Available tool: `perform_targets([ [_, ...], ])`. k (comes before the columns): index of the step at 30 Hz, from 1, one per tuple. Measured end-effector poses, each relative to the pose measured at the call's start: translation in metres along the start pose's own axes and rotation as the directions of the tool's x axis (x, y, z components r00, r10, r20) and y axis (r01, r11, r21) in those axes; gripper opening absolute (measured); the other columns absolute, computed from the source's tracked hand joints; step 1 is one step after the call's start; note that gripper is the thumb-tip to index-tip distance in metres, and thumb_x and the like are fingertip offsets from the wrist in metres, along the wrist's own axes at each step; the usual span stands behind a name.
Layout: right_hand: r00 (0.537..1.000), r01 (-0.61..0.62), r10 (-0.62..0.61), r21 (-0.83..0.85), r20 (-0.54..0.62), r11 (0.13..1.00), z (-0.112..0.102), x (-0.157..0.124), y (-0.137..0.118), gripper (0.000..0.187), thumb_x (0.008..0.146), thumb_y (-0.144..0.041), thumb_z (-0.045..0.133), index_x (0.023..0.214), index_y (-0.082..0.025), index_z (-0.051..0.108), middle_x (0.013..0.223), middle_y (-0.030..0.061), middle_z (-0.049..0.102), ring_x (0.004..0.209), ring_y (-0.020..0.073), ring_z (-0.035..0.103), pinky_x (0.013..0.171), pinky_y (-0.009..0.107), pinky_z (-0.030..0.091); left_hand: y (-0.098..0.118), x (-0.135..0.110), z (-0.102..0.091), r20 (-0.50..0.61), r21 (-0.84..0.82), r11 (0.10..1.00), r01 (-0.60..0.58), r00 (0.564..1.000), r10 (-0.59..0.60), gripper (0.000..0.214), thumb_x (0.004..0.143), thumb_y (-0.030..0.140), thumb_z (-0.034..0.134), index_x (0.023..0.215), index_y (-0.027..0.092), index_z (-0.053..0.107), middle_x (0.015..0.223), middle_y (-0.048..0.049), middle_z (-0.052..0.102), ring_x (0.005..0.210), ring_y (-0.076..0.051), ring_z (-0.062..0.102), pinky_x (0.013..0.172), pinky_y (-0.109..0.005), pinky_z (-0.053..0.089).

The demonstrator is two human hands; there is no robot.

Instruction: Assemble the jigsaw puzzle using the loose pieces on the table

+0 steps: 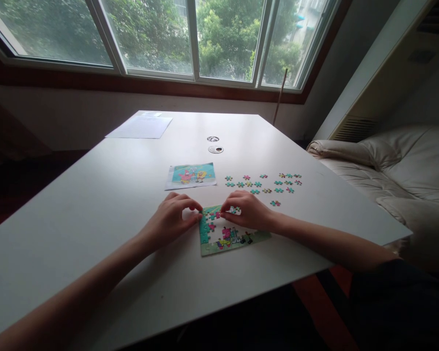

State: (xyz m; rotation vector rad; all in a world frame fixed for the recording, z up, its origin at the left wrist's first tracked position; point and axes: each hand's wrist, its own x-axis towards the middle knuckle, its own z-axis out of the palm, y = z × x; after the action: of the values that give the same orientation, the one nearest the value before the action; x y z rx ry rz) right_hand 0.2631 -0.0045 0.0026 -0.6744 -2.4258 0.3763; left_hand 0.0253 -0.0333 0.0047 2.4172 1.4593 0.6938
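A small, partly filled jigsaw puzzle lies on the white table in front of me. My left hand rests at the puzzle's left edge with curled fingers, its fingertips touching the frame. My right hand lies over the puzzle's upper right part, with the fingers pinched on a small puzzle piece near the top edge. Several loose pieces lie scattered to the right behind the puzzle. A colour reference picture lies flat just behind my hands.
A white sheet of paper lies at the table's far left. Two round cable holes sit in the tabletop's middle. A pale sofa stands right of the table. Windows with trees run along the back wall.
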Motion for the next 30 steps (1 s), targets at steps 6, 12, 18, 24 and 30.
perform_targets([
  [6,1.0,0.005,-0.005,0.007,0.028,1.0,-0.004,0.0,-0.002,0.013,0.083,-0.026,0.06,0.078,-0.016,0.067,0.075,0.0043,0.065,0.07,0.0128,0.058,0.069,0.026,0.044,0.0,-0.001,0.001,-0.007,0.01,1.0,0.001,1.0,-0.001,0.018,0.078,0.038,0.059,0.084,0.025,0.07,0.084,-0.004,0.066,0.09,-0.026,0.053,0.08,-0.038,0.042],
  [12,0.999,-0.005,0.004,0.017,0.04,1.0,-0.01,-0.001,-0.003,0.012,0.082,-0.025,0.06,0.078,-0.015,0.067,0.075,0.0046,0.066,0.071,0.0132,0.058,0.069,0.026,0.045,0.001,-0.002,0.002,-0.005,0.016,1.0,-0.02,1.0,0.02,0.019,0.078,0.038,0.059,0.085,0.024,0.07,0.086,-0.0045,0.066,0.09,-0.026,0.052,0.08,-0.038,0.041],
  [18,0.999,0.013,-0.013,-0.007,0.046,1.0,-0.005,-0.001,-0.004,0.013,0.083,-0.025,0.061,0.078,-0.015,0.067,0.073,0.0039,0.065,0.069,0.0128,0.058,0.069,0.025,0.043,0.007,-0.002,0.0,-0.015,-0.008,0.999,-0.04,0.999,0.04,0.017,0.078,0.035,0.06,0.083,0.024,0.071,0.085,-0.0042,0.066,0.088,-0.024,0.052,0.079,-0.037,0.041],
  [24,0.996,0.053,-0.053,0.003,0.077,0.999,-0.006,0.004,0.001,0.011,0.084,-0.022,0.059,0.079,-0.015,0.067,0.075,0.004,0.066,0.07,0.0128,0.058,0.07,0.026,0.043,0.011,-0.003,0.001,0.005,-0.035,0.996,-0.077,0.997,0.077,0.017,0.08,0.034,0.059,0.081,0.024,0.072,0.083,-0.004,0.066,0.086,-0.023,0.051,0.077,-0.035,0.041],
  [30,0.991,0.027,-0.04,0.099,0.127,0.995,-0.008,0.015,0.002,0.005,0.077,-0.014,0.062,0.079,-0.015,0.066,0.076,0.0029,0.066,0.069,0.0109,0.058,0.066,0.022,0.044,0.006,-0.008,0.0,-0.008,-0.023,0.998,-0.062,0.998,0.062,0.016,0.079,0.034,0.06,0.083,0.023,0.071,0.084,-0.004,0.066,0.086,-0.023,0.051,0.077,-0.035,0.041],
])
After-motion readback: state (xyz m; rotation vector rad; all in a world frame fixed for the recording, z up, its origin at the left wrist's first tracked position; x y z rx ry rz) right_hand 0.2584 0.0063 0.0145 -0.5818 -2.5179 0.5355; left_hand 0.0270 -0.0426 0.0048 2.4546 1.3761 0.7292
